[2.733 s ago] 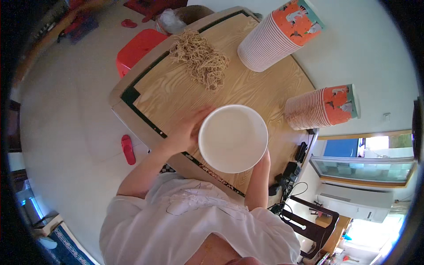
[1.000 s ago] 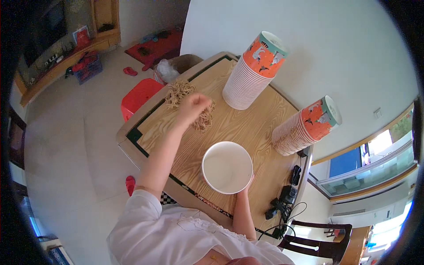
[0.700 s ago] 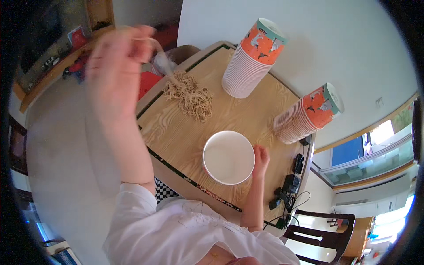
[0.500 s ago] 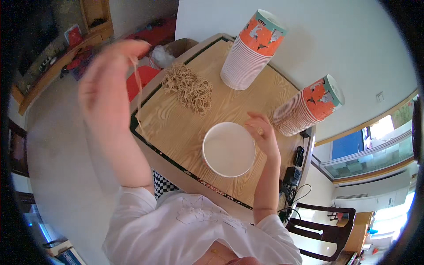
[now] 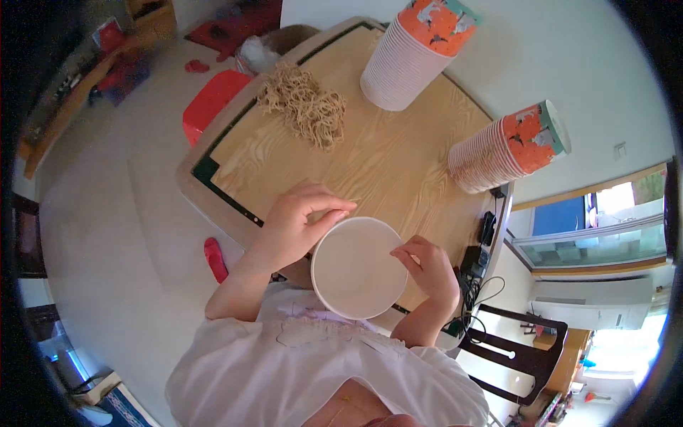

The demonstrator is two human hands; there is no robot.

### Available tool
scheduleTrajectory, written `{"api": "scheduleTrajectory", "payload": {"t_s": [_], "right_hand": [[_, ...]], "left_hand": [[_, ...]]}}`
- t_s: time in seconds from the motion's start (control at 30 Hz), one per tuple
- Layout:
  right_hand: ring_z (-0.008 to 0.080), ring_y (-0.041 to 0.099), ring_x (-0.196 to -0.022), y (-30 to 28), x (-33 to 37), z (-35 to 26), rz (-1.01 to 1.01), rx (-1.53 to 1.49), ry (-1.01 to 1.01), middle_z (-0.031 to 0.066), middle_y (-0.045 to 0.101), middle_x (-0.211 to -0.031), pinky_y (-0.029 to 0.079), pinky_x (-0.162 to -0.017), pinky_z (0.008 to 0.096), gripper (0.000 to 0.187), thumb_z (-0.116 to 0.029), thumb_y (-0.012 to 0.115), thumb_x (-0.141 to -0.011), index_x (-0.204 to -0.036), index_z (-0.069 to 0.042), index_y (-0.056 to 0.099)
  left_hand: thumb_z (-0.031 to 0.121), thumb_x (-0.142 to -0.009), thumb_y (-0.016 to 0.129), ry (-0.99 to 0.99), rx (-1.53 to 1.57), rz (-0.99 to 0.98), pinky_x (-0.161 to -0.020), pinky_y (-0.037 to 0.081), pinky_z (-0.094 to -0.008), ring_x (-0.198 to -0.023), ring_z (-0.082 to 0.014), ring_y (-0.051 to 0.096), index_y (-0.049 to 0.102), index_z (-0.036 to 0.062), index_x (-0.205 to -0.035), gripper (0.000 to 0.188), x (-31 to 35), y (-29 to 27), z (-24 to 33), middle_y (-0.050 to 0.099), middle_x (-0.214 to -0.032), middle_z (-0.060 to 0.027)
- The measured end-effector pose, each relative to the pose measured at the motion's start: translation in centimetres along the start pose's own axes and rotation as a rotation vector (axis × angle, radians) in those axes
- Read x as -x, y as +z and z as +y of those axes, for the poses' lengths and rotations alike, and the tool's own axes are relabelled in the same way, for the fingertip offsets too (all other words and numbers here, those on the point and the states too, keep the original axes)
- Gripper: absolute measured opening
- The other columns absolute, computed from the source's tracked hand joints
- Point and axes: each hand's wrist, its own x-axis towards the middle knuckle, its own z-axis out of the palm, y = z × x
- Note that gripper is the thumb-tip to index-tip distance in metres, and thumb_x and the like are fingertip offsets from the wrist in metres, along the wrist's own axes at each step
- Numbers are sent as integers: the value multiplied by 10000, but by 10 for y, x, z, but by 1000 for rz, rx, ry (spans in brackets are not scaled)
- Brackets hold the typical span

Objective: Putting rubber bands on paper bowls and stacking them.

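Observation:
A white paper bowl (image 5: 353, 274) sits at the near edge of the wooden table (image 5: 398, 164), empty inside. My left hand (image 5: 295, 224) is at the bowl's upper left rim, thumb and fingers pinched on a thin noodle strand (image 5: 350, 201) that sticks out over the table. My right hand (image 5: 429, 269) is at the bowl's right rim, its fingertips pinched on what looks like a small bit of noodle. A pile of dry tan noodles (image 5: 304, 107) lies at the far left of the table, apart from both hands.
Two tilted stacks of orange-and-teal paper cups stand on the table, one at the back (image 5: 413, 50) and one at the right (image 5: 506, 146). A red stool (image 5: 208, 104) and a red slipper (image 5: 214, 260) are on the floor at left. Cables (image 5: 473, 265) and a black chair (image 5: 509, 354) are at right.
My left hand went to the noodle pile, rose high with a long strand, then came down to the bowl's rim. My right hand let go of the bowl's side and moved to its right rim.

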Motion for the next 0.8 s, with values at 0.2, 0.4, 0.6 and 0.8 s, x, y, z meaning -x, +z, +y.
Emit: {"api": "scheduleTrajectory", "payload": {"t_s": [0.2, 0.4, 0.6, 0.8], "right_hand": [[262, 597, -668, 1, 15, -4, 82, 1, 18, 125, 617, -771, 459, -606, 317, 122, -115, 603, -810, -860, -27, 672], [203, 615, -611, 10, 20, -13, 22, -72, 158, 118, 623, -694, 473, -578, 284, 121, -87, 592, -811, -884, -11, 653], [131, 618, -687, -3, 25, -37, -35, -116, 192, 112, 633, -750, 493, -653, 259, 194, -1, 604, -783, -978, 4, 602], [168, 604, -855, 16, -13, -40, 478, -581, -90, 83, 625, -943, 474, -755, 266, 272, 42, 680, -698, -958, 3, 611]], "left_hand": [[38, -738, 671, -29, 9, 5, -677, 453, -304, -751, -192, 587, 678, 64, -865, 130, 0, 16, 0, 635, -782, -55], [50, -745, 657, 29, 15, 40, -654, 451, -325, -722, -216, 554, 645, 55, -825, 81, 1, 23, -3, 622, -742, -56], [55, -731, 672, -44, 65, 23, -668, 459, -327, -755, -199, 586, 599, 48, -844, 135, 3, 33, -3, 626, -763, -48], [39, -726, 670, -135, 237, -154, -690, 468, -304, -770, -174, 609, 533, 37, -841, 179, 4, 44, -2, 614, -803, -55]]}}
